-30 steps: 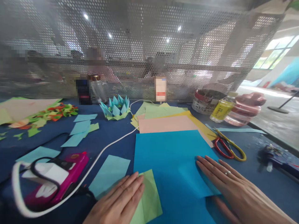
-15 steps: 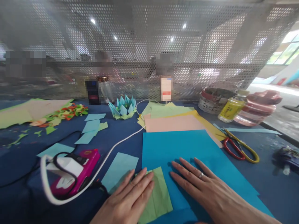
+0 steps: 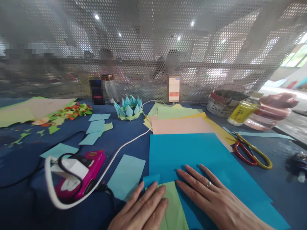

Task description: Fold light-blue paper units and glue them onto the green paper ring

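My left hand [image 3: 144, 207] lies flat with its fingers stretched out over a green paper piece [image 3: 174, 204]. A narrow blue paper flap [image 3: 151, 180] shows just past its fingertips, beyond the green piece's far edge. Flat on the large blue paper sheet [image 3: 182, 148] rests my right hand [image 3: 203, 191], fingers spread, a ring on one finger. The green piece is between the two hands, partly covered by the left one. Left of my left hand, a light blue paper rectangle [image 3: 127, 174] lies on the table.
Red-and-yellow scissors [image 3: 251, 151] lie at the right, below a yellow-labelled bottle [image 3: 243, 110]. A folded light blue paper ring [image 3: 129, 108] stands at the back. A pink device [image 3: 96, 159] with a white cable [image 3: 117, 151] is left. Paper scraps [image 3: 72, 111] are farther left.
My left hand and the green piece have shifted right and nearer to me. A blue flap now shows at the left fingertips. My right hand stays nearly still on the blue sheet.
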`<action>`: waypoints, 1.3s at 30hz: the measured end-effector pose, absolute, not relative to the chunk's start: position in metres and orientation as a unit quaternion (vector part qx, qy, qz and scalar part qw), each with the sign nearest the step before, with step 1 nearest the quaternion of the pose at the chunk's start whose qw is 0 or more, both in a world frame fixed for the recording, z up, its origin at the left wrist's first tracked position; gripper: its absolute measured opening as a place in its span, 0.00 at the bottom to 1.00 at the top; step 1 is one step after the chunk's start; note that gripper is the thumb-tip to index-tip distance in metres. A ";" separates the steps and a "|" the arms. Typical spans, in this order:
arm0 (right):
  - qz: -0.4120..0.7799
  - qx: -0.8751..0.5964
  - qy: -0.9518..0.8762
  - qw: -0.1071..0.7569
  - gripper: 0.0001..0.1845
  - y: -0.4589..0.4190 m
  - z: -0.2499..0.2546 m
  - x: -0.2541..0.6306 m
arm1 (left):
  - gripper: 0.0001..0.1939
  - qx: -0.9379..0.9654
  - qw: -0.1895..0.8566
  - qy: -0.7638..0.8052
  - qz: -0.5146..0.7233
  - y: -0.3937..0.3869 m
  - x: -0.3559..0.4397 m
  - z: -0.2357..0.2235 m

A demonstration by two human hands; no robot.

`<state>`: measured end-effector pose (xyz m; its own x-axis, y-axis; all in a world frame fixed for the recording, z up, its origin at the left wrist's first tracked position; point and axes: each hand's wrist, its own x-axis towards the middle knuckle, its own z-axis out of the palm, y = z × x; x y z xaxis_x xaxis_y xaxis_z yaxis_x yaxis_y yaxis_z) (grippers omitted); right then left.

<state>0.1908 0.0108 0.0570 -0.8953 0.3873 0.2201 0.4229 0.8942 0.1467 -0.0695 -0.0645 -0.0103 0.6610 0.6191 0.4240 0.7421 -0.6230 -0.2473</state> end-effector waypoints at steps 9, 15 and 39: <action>-0.040 -0.220 -0.973 0.061 0.44 0.011 0.044 0.199 | 0.20 -0.871 0.150 -0.453 -0.115 -0.055 -0.076 0.016; -0.042 -0.216 -0.974 0.048 0.42 0.012 0.046 0.198 | 0.21 -0.851 0.168 -0.464 -0.179 -0.062 -0.071 0.000; -0.081 -0.195 -0.976 0.045 0.42 0.013 0.041 0.199 | 0.13 -0.705 -0.155 -0.672 -0.165 -0.047 -0.053 0.035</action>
<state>0.1990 0.0129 0.0408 -0.9200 0.3734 0.1194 0.3880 0.9108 0.1411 -0.0528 -0.0468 0.0346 0.0413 0.9988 0.0249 0.8967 -0.0480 0.4401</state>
